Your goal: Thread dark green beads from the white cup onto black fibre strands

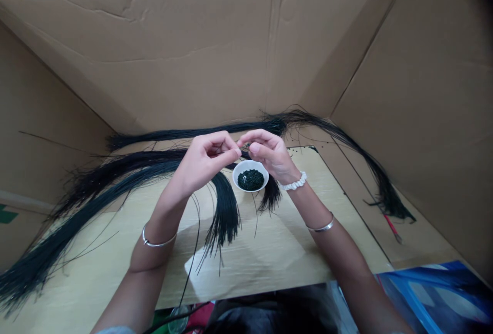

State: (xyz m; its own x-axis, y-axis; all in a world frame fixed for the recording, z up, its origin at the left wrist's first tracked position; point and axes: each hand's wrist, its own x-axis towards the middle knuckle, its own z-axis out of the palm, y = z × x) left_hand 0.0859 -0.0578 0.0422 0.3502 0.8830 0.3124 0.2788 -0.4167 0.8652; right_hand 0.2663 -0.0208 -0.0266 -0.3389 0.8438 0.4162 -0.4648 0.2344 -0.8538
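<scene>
Both hands are raised close together above the table, near a small white bowl (250,162) that holds many tiny dark green pieces. My left hand (210,158) is pinched at thumb and index finger; whatever is between the tips is too small to name. Facing it, my right hand (270,154) has its fingers bent, with thumb and index finger apart and nothing visible between them. Below my left hand hangs the cut end of a dark green strand bundle (225,210). A blacker bundle (134,162) lies behind it, its tips showing beside the bowl.
Another long bundle (173,132) lies along the back cardboard wall (192,56). A loose bundle (362,151) curves down the right side, ending by a red-handled tool (393,228). Blue printed material (439,298) lies at the front right of the wooden table (269,257).
</scene>
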